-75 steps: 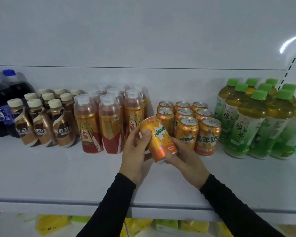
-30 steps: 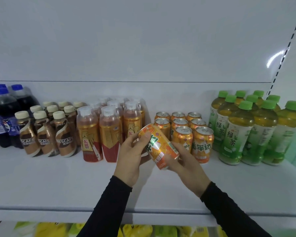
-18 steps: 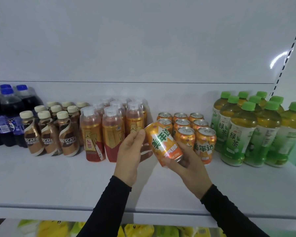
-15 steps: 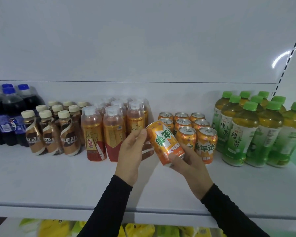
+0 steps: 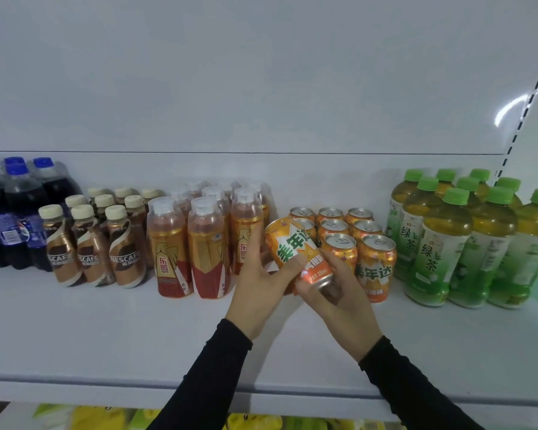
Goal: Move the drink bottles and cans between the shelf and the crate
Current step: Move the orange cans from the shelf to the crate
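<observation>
- Left hand (image 5: 258, 280) and right hand (image 5: 339, 302) raised over the shelf (image 5: 106, 336), fingers curled.
- Orange can (image 5: 295, 252) tilted, gripped between both hands' fingers.

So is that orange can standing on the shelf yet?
No, the orange can is tilted, held above the shelf by both hands.

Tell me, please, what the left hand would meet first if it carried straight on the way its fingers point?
Probably the amber bottles right behind the fingertips of the left hand, which grips the orange can; depth is hard to judge.
</observation>
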A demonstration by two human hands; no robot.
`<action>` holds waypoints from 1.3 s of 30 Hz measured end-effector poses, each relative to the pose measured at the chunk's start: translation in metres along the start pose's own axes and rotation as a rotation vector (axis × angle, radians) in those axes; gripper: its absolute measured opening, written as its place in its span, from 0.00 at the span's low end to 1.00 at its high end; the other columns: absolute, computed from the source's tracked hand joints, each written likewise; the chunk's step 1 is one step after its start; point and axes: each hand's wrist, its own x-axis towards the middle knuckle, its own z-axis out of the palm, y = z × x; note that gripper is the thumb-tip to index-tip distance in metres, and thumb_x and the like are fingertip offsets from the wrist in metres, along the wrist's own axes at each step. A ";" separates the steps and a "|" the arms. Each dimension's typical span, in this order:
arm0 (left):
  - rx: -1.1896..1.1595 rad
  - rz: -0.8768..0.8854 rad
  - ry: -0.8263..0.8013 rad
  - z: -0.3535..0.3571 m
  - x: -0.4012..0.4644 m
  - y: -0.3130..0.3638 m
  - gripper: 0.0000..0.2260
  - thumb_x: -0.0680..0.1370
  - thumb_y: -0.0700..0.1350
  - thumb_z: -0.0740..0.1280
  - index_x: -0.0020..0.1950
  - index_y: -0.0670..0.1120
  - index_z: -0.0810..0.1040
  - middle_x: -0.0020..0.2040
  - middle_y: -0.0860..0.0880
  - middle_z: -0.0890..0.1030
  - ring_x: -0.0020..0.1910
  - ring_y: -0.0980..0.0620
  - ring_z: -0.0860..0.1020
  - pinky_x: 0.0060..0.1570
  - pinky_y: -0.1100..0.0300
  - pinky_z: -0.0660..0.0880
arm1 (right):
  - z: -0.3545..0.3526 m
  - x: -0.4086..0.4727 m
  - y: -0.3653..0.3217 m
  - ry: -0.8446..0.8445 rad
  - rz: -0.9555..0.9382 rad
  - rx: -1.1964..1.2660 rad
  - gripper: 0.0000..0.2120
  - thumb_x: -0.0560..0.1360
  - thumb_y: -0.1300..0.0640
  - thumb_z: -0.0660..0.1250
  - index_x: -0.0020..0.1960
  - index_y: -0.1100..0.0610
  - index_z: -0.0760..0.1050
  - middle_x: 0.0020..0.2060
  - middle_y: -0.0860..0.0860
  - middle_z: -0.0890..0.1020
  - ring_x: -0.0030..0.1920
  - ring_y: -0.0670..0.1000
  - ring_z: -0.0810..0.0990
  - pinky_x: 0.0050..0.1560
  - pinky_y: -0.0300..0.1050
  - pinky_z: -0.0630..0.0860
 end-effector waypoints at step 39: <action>-0.307 -0.343 0.077 -0.002 0.010 0.021 0.14 0.77 0.47 0.73 0.61 0.50 0.78 0.45 0.43 0.84 0.35 0.48 0.85 0.26 0.58 0.78 | -0.001 0.012 -0.009 0.043 -0.188 -0.348 0.31 0.64 0.36 0.76 0.63 0.36 0.68 0.58 0.38 0.78 0.57 0.43 0.80 0.52 0.41 0.81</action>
